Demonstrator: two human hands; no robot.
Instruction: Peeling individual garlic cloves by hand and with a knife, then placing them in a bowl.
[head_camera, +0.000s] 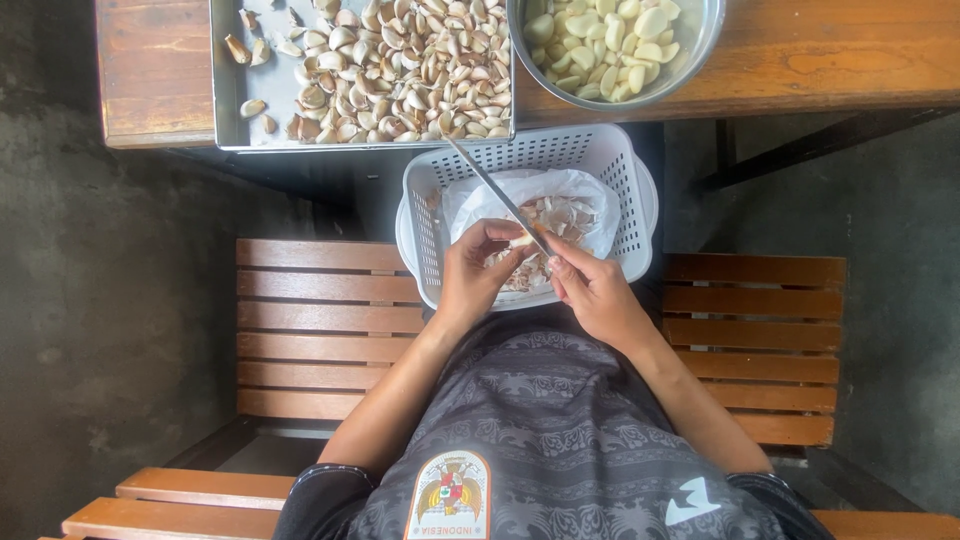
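My left hand (476, 270) pinches a garlic clove (521, 240) over a white plastic basket (620, 180). My right hand (592, 285) grips a knife (490, 185) whose thin blade slants up and to the left, its lower part meeting the clove. Inside the basket lies a white plastic bag (560, 190) holding garlic skins (563, 213). Both hands hover just above the basket's near edge, close together.
A metal tray (228, 90) of unpeeled garlic cloves sits on the wooden table (150, 70) ahead. A metal bowl (700, 45) of peeled cloves stands to its right. A slatted wooden bench (320, 330) lies beneath me, with concrete floor on both sides.
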